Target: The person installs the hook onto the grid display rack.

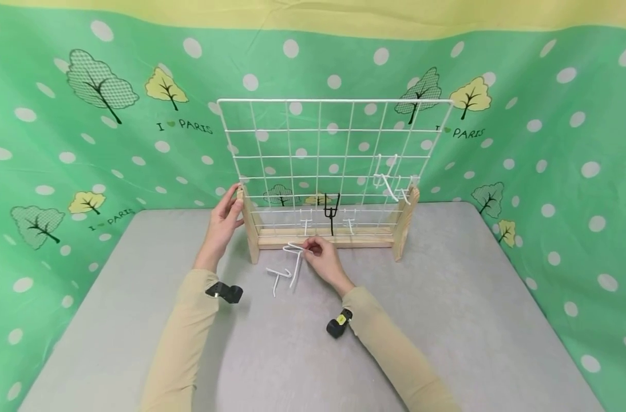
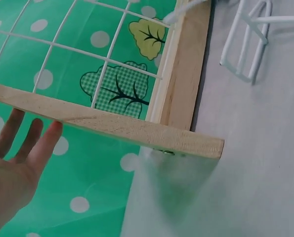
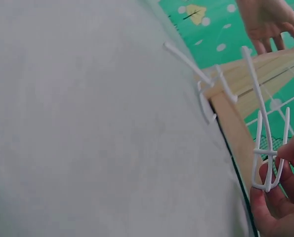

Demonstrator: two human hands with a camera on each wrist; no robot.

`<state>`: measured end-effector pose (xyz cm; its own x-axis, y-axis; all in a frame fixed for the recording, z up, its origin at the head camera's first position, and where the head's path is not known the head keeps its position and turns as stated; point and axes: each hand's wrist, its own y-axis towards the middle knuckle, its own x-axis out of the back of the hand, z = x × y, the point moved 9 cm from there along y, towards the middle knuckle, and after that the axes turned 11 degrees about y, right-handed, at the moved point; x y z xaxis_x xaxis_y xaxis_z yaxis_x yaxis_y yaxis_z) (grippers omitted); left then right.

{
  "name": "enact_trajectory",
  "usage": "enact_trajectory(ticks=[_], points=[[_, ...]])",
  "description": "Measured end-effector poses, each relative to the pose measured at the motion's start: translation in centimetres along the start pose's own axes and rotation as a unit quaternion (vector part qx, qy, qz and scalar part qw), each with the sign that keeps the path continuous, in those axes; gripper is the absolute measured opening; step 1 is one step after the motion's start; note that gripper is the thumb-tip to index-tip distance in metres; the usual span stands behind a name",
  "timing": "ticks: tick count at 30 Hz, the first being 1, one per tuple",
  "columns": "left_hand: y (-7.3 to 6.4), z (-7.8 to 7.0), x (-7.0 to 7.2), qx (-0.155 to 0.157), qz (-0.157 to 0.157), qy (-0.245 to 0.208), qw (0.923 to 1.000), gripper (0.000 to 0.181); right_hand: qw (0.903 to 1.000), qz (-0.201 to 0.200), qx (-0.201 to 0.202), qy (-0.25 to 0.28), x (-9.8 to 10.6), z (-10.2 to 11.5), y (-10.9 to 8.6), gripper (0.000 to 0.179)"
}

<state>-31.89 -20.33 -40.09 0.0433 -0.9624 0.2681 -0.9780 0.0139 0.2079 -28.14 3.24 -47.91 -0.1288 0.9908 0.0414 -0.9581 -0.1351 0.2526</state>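
My right hand (image 1: 324,260) pinches a white wire hook (image 1: 296,252) between thumb and fingers, in front of the rack's base. The right wrist view shows that hook's long prong and two short prongs (image 3: 259,133). A second white hook (image 1: 278,273) lies on the table just left of it. With my left hand (image 1: 222,223) I touch the left wooden side post (image 1: 249,229) of a white wire grid rack (image 1: 320,130). In the left wrist view its fairly straight fingertips (image 2: 52,131) rest against the post's outer face.
A black hook (image 1: 331,213) hangs low on the grid, with white hooks (image 1: 349,222) on either side. Another white hook (image 1: 387,178) hangs higher at the right. The stand's wooden base bar (image 1: 364,242) sits on the grey tabletop (image 1: 447,297). Behind hangs a green dotted cloth (image 1: 153,166).
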Motion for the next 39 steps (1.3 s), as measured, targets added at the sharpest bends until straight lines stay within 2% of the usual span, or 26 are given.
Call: enact_trajectory(ticks=[3, 8, 11, 17, 21, 26, 31, 39], points=[[-0.3, -1.6, 0.1, -0.026, -0.010, 0.012, 0.9995, 0.048, 0.9997, -0.010, 0.006, 0.021, -0.2, 1.1, -0.2, 0.012], [-1.1, -5.0, 0.6, -0.096, -0.033, 0.056, 0.9932, 0.042, 0.9986, -0.010, 0.001, 0.053, -0.8, 3.9, -0.8, 0.011], [-1.0, -5.8, 0.9, -0.114, -0.036, 0.059, 0.9911, 0.040, 0.9980, -0.010, -0.005, 0.063, -1.1, 5.0, -1.0, 0.012], [-0.6, -5.4, 0.7, -0.088, -0.014, 0.026, 0.9957, 0.037, 0.9959, -0.027, 0.008, 0.086, -1.2, 6.4, -1.4, 0.013], [-0.6, -5.0, 0.4, -0.068, -0.005, 0.014, 0.9976, 0.037, 0.9945, -0.015, 0.015, 0.102, -1.8, 6.8, -1.7, 0.013], [-0.3, -4.7, 0.0, -0.071, 0.015, 0.006, 0.9973, 0.038, 0.9915, -0.003, 0.016, 0.129, -2.9, 7.7, -2.3, 0.014], [-0.2, -4.2, -0.2, -0.070, 0.023, 0.000, 0.9973, 0.038, 0.9872, -0.007, 0.011, 0.159, -3.5, 8.8, -2.5, 0.015], [0.9, -1.7, 0.0, -0.067, 0.021, -0.025, 0.9972, 0.038, 0.9858, -0.026, 0.017, 0.165, -3.0, 10.4, -1.6, 0.017]])
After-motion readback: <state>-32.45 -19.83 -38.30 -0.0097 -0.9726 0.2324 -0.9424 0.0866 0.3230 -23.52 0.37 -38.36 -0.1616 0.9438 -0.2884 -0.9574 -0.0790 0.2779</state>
